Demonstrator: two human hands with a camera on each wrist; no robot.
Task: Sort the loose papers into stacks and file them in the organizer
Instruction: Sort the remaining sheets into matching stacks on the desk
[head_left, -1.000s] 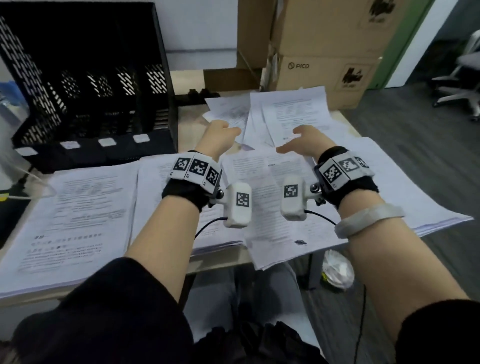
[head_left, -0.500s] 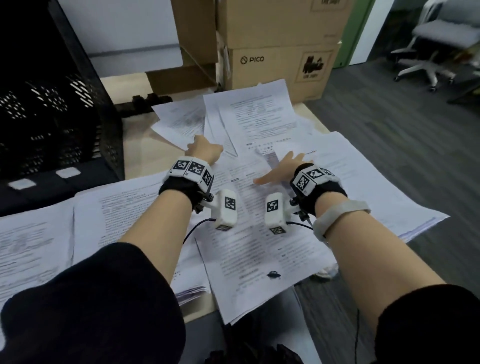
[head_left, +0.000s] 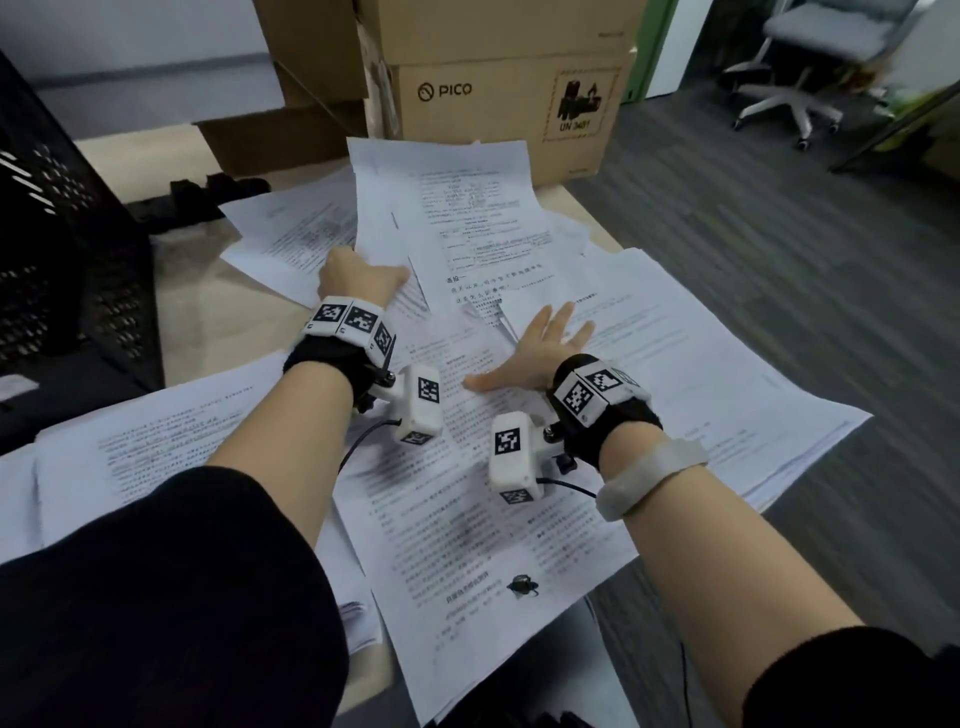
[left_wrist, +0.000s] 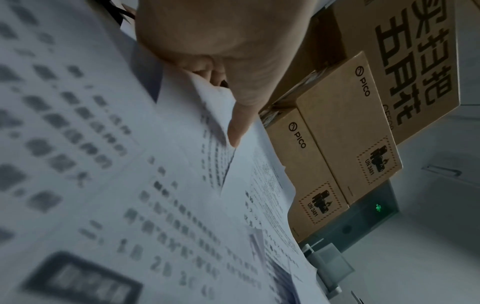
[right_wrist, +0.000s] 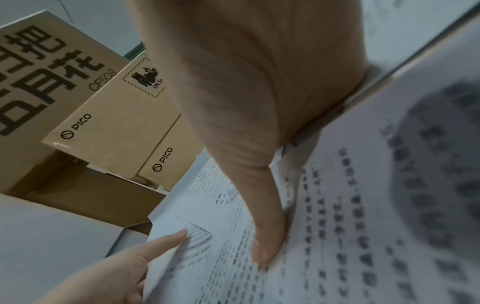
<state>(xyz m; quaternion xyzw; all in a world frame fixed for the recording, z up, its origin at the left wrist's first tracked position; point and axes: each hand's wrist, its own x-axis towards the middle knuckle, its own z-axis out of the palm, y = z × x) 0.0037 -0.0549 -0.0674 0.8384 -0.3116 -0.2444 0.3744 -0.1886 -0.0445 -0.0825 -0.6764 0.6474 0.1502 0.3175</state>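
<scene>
Papers (head_left: 483, 234) are all over the desk (head_left: 218, 312) from where I'm watching. My left hand (head_left: 358, 278) pinches a sheet's edge, thumb on top, fingers curled under. Right hand (head_left: 535, 353) lies flat with fingers spread, pressing the pile. Organizer (head_left: 62, 249) sits far left, well apart from both.

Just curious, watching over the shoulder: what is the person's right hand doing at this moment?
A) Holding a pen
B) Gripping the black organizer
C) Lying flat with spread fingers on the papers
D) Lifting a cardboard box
C: the right hand lies flat, fingers spread, on the loose papers covering the desk, while the left hand pinches a sheet farther back.
</scene>
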